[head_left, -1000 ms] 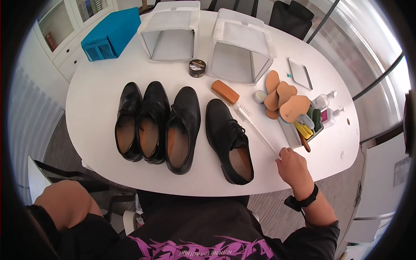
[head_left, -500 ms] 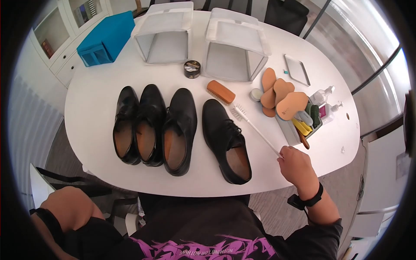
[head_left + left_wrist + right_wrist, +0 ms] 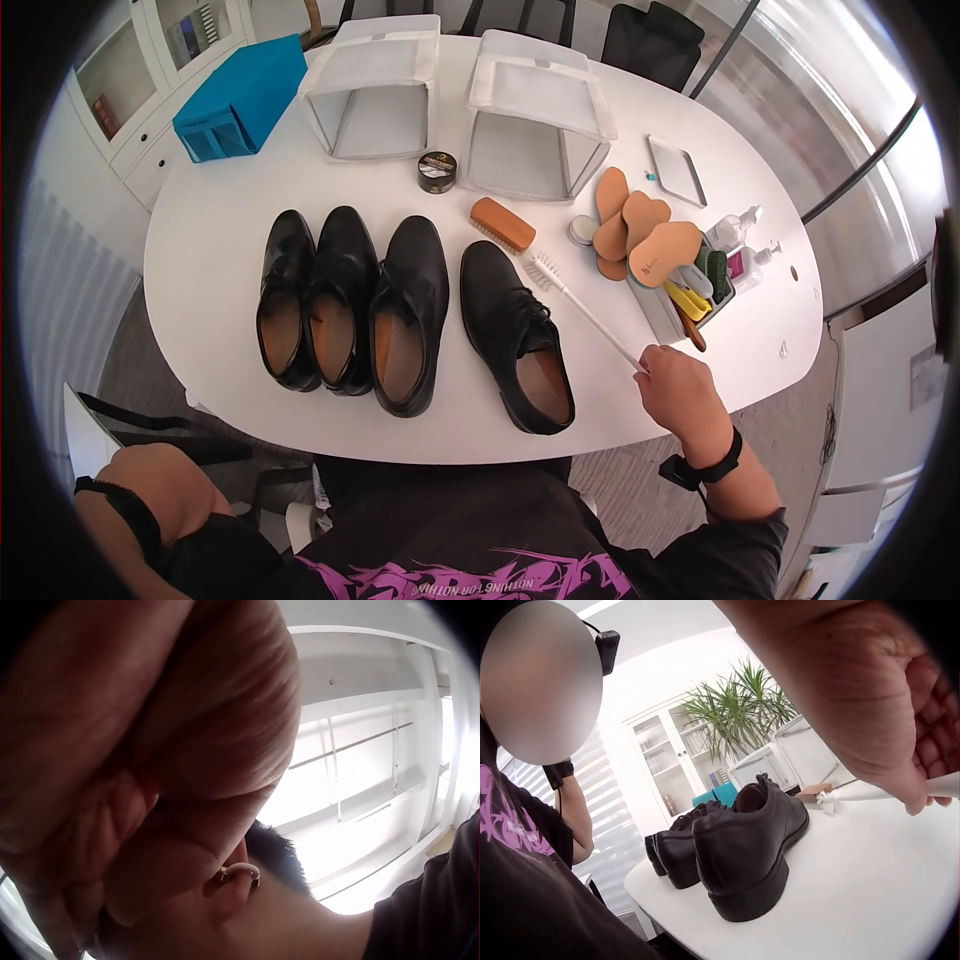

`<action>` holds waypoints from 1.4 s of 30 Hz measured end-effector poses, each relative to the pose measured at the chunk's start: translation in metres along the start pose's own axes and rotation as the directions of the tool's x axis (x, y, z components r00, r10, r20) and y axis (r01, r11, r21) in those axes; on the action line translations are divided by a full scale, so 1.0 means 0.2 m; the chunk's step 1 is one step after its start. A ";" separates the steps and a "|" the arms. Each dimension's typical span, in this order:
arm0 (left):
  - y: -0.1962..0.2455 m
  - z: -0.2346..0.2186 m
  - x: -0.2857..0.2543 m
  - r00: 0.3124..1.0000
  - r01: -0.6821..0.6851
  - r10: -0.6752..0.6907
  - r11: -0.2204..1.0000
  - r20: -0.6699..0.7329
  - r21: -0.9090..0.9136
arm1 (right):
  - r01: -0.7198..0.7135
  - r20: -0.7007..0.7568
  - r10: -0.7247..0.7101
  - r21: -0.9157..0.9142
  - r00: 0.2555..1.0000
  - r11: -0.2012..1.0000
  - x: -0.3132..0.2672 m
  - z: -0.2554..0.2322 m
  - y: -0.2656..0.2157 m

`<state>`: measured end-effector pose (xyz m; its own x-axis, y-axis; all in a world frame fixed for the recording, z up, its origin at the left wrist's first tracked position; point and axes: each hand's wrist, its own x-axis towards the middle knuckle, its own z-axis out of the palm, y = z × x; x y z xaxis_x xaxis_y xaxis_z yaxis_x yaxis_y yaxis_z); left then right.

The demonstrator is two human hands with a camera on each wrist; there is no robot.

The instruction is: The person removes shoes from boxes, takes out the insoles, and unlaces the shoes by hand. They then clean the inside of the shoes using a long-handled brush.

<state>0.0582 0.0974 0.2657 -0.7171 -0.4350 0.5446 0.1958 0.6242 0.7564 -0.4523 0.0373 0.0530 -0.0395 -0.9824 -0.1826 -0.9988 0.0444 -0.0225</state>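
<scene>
In the head view my right hand (image 3: 682, 392) pinches the handle end of a long, thin white bristle brush (image 3: 547, 272). Its bristled head lies on the table beside a wooden shoe brush (image 3: 503, 224). Left of the white handle stands a black lace-up shoe (image 3: 515, 335), toe pointing away. Three more black shoes, one of them a shoe (image 3: 410, 300) with a tan insole, stand side by side further left. My left hand (image 3: 225, 727) is raised near the head, its fingers loosely bent and partly in shadow; the head view shows only that arm.
A grey caddy (image 3: 655, 312) at the right holds brushes, with tan insoles (image 3: 663, 252) heaped over it. Behind are pump bottles (image 3: 745, 265), a metal tray (image 3: 677, 172), a polish tin (image 3: 437, 172), two clear-fronted boxes, one box (image 3: 540, 95) nearer, and a blue box (image 3: 245, 100).
The head view has shifted slightly, so the table's things appear a little further left. My right hand keeps hold of the white brush, which stays in its place by the wooden brush.
</scene>
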 end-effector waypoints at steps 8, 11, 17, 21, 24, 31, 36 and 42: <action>0.00 -0.22 0.07 0.989 -0.021 0.046 0.983 0.137 -0.181 | 0.052 -0.031 -0.053 -0.029 0.998 0.998 0.01 0.00 0.00; 0.06 -0.17 0.00 0.965 0.098 -0.047 0.977 0.256 -0.189 | 0.066 -0.039 -0.068 -0.037 0.997 0.997 0.01 0.00 0.00; -0.01 -0.14 -0.13 0.984 0.003 0.034 0.978 0.177 -0.208 | 0.032 -0.011 -0.032 -0.030 0.999 0.999 0.01 0.00 -0.01; 0.05 -0.30 0.01 0.939 0.230 -0.100 0.894 0.329 -0.384 | 0.053 -0.018 -0.054 -0.048 0.998 0.997 0.01 0.00 -0.01; 0.05 -0.29 -0.04 0.943 0.177 -0.047 0.910 0.330 -0.375 | 0.067 -0.026 -0.068 -0.054 0.997 0.996 0.01 0.00 0.00; 0.04 -0.28 -0.12 0.960 0.083 0.032 0.917 0.280 -0.390 | 0.053 -0.010 -0.053 -0.043 0.999 0.998 0.02 -0.01 -0.01; 0.20 -0.28 0.12 0.798 0.579 -0.568 0.632 0.200 -0.516 | 0.050 -0.015 -0.050 -0.038 0.999 0.998 0.01 -0.01 -0.01; 0.34 -0.17 0.66 0.495 0.697 -0.869 0.398 -0.001 -0.597 | 0.020 -0.001 -0.020 -0.015 1.000 1.000 0.02 -0.01 -0.04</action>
<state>-0.0009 0.0604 0.4020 -0.5243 -0.7583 -0.3873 -0.0223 -0.4424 0.8965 -0.4451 0.0332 0.0545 -0.0194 -0.9832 -0.1812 -0.9997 0.0219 -0.0116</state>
